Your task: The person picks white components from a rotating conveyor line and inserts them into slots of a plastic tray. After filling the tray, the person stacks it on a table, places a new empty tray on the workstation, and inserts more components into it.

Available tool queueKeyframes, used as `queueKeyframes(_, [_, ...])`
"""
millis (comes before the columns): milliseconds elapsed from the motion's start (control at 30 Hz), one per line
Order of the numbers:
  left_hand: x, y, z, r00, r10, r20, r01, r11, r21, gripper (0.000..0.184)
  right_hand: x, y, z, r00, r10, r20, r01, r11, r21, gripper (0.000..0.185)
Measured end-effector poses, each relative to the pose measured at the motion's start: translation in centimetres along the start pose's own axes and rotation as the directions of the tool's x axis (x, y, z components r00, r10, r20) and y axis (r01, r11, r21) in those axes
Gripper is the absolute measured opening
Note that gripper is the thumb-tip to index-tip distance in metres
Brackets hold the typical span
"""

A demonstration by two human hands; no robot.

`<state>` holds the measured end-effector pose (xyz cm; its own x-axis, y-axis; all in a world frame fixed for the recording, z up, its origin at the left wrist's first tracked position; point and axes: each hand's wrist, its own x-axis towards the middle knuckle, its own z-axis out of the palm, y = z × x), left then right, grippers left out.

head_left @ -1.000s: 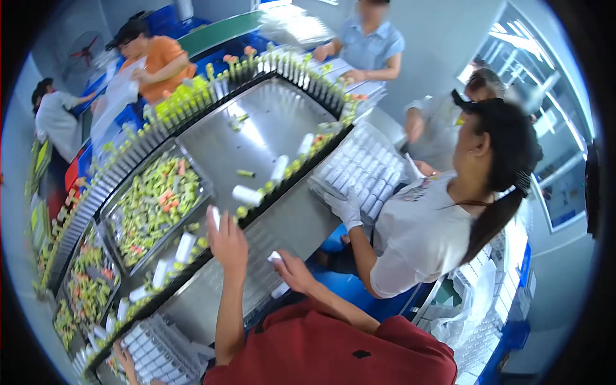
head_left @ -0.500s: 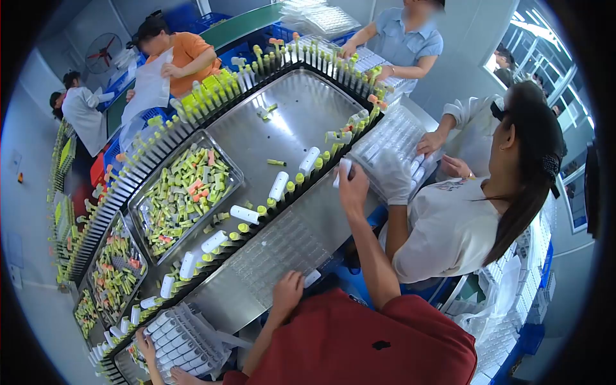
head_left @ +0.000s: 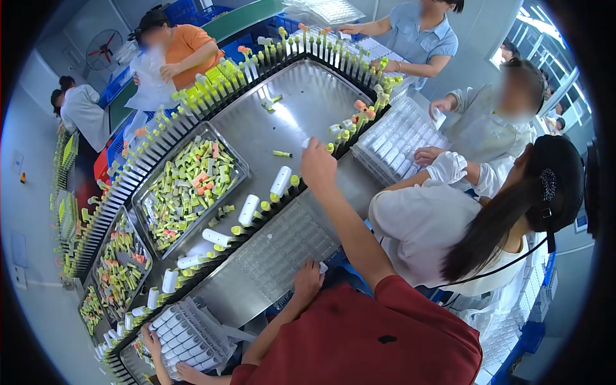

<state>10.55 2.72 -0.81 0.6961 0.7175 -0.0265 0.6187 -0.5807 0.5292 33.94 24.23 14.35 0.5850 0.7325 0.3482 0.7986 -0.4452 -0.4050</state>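
Casings (head_left: pixel 281 181), white, sit in a row along the black rail (head_left: pixel 239 242); they look light, stiff and slick, so pinching mid-body should suit. Your right hand (head_left: pixel 312 146) pinches a white piece (head_left: pixel 305 143); you cannot tell whether your left hand (head_left: pixel 309 280), by the clear tray (head_left: pixel 269 250) on the tabletop (head_left: pixel 228 298), grips anything. A metal tray (head_left: pixel 230 147) holds yellow-green pieces (head_left: pixel 192 186); a plastic tray (head_left: pixel 369 163) holds more casings.

Blister tray (head_left: pixel 279 247) on bench (head_left: pixel 224 300), betw. 2 filled trays (head_left: pixel 377 165); bin (head_left: pixel 248 171) w/ loose pcs (head_left: pixel 192 192) behind, to L.
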Motion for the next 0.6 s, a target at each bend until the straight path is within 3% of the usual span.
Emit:
queueKeyframes(100, [-0.5, -0.7, 0.3, 1.000, 0.022, 0.008, -0.023, 0.999, 0.030, 0.027, -0.3, -0.6, 0.6, 0.989, -0.101, 0.112, 0.111, 0.990, -0.086, 0.037])
queueKeyframes(200, [-1.5, -0.6, -1.2, 0.998, 0.068, -0.001, -0.068, 0.996, 0.056, 0.029, -0.8, -2.6, 2.3, 0.979, -0.091, 0.183, 0.105, 0.992, -0.067, 0.033])
queueKeyframes(300, [-1.3, -0.6, -1.9, 0.993, 0.078, 0.083, -0.076, 0.997, -0.017, 0.031, -2.7, -3.5, 2.0, 0.965, -0.131, 0.226, 0.126, 0.991, 0.038, 0.035])
queueKeyframes(333, [-1.2, -0.7, -2.0, 0.988, 0.081, 0.130, -0.074, 0.996, -0.054, 0.032, -3.8, -3.7, 1.6, 0.970, -0.170, 0.175, 0.155, 0.983, 0.095, 0.035])
queueKeyframes(400, [-0.9, 0.1, -2.3, 0.977, 0.110, 0.181, -0.125, 0.990, 0.073, 0.033, -6.3, -3.8, 0.6, 0.969, -0.237, 0.067, 0.220, 0.955, 0.200, 0.037])
queueKeyframes(500, [-0.7, 0.0, -1.6, 0.972, 0.125, 0.197, -0.151, 0.981, 0.120, 0.033, -8.8, -4.0, -0.7, 0.955, -0.263, 0.137, 0.197, 0.907, 0.371, 0.043])
queueKeyframes(600, [-0.5, -0.5, -1.1, 0.964, 0.136, 0.230, -0.173, 0.974, 0.148, 0.032, -12.3, -3.2, -3.3, 0.922, -0.237, 0.306, 0.052, 0.859, 0.509, 0.048])
